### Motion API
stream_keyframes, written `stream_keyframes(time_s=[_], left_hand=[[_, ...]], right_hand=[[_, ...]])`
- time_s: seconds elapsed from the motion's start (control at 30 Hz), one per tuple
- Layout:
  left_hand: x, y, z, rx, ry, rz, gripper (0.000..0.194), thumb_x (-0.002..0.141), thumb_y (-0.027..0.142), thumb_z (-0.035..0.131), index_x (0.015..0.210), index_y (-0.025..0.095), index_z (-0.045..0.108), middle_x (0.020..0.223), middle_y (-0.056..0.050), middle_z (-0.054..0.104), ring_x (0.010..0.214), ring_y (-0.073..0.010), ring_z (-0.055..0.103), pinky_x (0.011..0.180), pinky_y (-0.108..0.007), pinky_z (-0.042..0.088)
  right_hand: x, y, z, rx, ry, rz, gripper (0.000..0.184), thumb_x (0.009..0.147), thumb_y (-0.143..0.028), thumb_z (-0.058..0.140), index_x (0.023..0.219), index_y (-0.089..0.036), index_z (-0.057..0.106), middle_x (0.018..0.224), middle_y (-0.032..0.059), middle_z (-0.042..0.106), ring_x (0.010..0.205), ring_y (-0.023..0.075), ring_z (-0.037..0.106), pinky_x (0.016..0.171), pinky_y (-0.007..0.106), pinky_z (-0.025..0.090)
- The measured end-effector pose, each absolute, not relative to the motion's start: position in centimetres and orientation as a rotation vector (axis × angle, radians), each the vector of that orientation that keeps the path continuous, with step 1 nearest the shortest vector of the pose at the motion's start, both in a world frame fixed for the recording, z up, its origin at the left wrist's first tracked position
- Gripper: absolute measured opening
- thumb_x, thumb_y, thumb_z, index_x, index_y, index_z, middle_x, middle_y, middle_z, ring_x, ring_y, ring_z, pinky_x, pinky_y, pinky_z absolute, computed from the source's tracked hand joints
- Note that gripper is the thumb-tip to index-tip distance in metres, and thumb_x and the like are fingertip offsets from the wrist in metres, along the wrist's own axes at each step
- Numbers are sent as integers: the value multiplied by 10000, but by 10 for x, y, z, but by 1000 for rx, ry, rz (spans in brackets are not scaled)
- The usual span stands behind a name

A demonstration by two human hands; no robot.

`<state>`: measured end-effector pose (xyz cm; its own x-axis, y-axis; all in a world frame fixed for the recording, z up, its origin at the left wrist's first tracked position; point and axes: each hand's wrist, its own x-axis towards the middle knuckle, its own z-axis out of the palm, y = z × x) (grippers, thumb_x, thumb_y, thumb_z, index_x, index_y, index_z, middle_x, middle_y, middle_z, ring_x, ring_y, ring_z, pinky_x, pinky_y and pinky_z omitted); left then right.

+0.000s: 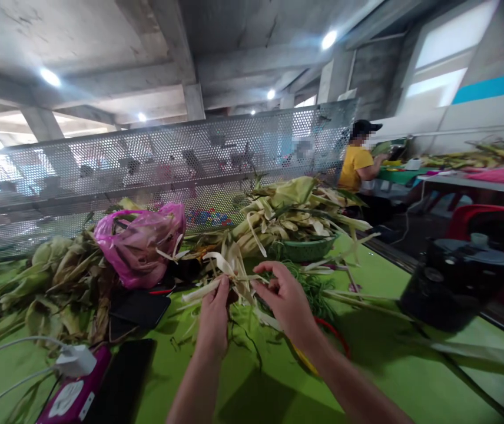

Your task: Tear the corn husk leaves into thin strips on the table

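Observation:
My left hand (213, 321) and my right hand (285, 299) are raised over a green table (278, 388), both pinched on a small bundle of pale dried leaf strips (234, 272) held between them. The strips fan out upward and sideways from my fingers. Thin green strands (314, 288) lie on the table just behind my right hand. A red ring-shaped thing (338, 335) shows partly under my right wrist.
A green basket (307, 248) piled with pale husks stands behind. A pink plastic bag (139, 238) rests on a heap of dry leaves (57, 282) at left. Black phone (122, 377), white charger (75, 359), perforated metal screen (168, 159). A person in yellow (358, 165) sits far right.

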<state>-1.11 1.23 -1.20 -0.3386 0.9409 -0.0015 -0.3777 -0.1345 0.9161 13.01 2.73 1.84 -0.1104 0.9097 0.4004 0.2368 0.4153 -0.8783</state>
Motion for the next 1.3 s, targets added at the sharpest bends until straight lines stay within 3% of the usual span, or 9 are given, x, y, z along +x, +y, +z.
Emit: stream_keyframes(time_s=[0.1,0.2,0.33,0.4,0.5,0.63,0.8,1.03,1.3], left_hand=[[-3,10,-9,716,912,1689,434,741,505,684,1044,194,692,1020,-65,697,883,-167,633,818,-287,477],[3,7,-9,754,866,1634,404,758,476,680,1063,212,695,1095,-74,695,1086,-211,596,965,-343,438],[-15,6,-1,907,847,1446,436,688,346,769,1095,211,689,1099,-78,703,1123,-232,585,1035,-375,383],[-36,6,8,890,779,1484,497,677,347,769,1143,211,663,1088,-88,706,1052,-238,623,987,-378,424],[-63,6,19,849,720,1624,490,788,547,583,1092,176,683,1141,-115,681,1097,-254,601,965,-384,439],[-59,5,19,1246,1169,1499,354,777,429,644,1001,165,721,1060,-110,706,1063,-260,590,970,-373,395],[-26,10,2,1720,1298,1354,273,873,369,501,853,163,679,862,-64,660,839,-199,566,783,-308,423],[-16,13,-5,1600,1296,1443,248,882,366,476,795,167,596,785,-28,598,762,-165,523,712,-263,406],[-3,6,-5,1294,1231,1612,305,837,438,554,684,176,573,692,-3,555,652,-139,478,606,-236,391]], right_hand=[[120,24,14,-1023,-1528,1031,220,812,-396,615,912,-209,556,594,-65,464,445,89,376,418,209,307],[112,29,11,-895,-1441,1321,283,782,-460,631,859,-195,570,651,-45,521,442,82,415,412,215,360],[118,37,13,-883,-1344,1323,287,693,-417,718,793,-168,616,638,-32,544,499,85,444,459,209,373],[126,38,14,-939,-1328,1277,281,687,-398,722,811,-162,633,635,-30,548,484,77,424,454,207,347],[135,38,16,-985,-1339,1238,277,709,-402,703,822,-158,636,653,-22,552,466,73,413,449,214,328],[136,38,15,-1019,-1425,1197,252,738,-398,680,805,-158,639,628,-23,537,467,81,416,454,218,336],[128,35,13,-1000,-1532,1140,226,733,-368,676,807,-156,655,605,-28,521,488,87,407,446,208,334],[123,30,14,-946,-1617,1081,225,764,-312,611,918,-161,679,673,10,601,557,118,482,483,212,388],[118,30,14,-1007,-1512,1132,163,725,-342,662,735,-185,620,612,2,600,527,129,505,458,227,397]])
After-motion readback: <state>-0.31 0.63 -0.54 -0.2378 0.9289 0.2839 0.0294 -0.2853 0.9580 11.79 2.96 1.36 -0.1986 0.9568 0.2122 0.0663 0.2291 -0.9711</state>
